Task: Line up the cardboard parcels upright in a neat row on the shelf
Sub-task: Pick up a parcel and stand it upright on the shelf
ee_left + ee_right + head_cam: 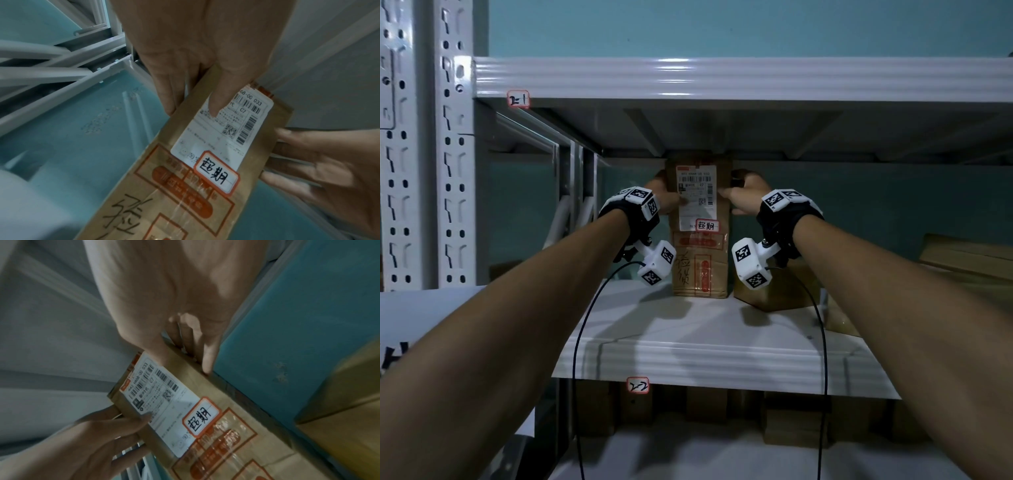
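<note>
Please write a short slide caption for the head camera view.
Left hand and right hand grip a tall cardboard parcel standing upright on the white shelf.

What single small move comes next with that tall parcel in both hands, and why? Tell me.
Probably let go of the tall parcel and reach for the next one. It already stands upright on the shelf, the left hand and right hand gripping its upper sides, while a smaller box at its right sits skewed.
</note>
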{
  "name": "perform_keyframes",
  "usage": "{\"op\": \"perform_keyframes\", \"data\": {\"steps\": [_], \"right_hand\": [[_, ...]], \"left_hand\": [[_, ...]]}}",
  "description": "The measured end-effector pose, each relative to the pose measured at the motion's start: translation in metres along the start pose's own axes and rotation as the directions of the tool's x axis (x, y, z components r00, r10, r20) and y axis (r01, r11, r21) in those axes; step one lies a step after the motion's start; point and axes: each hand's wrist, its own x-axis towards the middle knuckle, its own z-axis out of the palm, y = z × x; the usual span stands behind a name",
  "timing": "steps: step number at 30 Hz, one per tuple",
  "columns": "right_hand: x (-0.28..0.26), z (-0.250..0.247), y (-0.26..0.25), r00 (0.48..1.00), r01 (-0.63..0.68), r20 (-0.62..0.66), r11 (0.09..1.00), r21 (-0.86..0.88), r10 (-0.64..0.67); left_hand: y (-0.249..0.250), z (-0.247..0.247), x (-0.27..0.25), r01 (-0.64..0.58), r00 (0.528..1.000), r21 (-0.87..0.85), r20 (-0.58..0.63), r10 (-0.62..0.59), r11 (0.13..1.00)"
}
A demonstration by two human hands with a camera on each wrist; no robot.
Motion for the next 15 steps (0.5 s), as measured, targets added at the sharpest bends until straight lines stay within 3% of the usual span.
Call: {"op": "perform_keyframes", "data": {"steps": [6, 15], "right_hand": [[0.014, 0.009, 0.015, 0.999, -0.022, 0.030, 0.989, -0.148, 0.027], [0.030, 0.024, 0.042, 0.994, -0.061, 0.082, 0.984, -0.168, 0.075]], "left_hand": [[-0.016, 0.001, 0.012, -0.040, 0.999, 0.195, 0.006, 0.040, 0.980], [-0.042, 0.014, 0.034, -0.002, 0.995, 0.188, 0.101, -0.018, 0.982]]}}
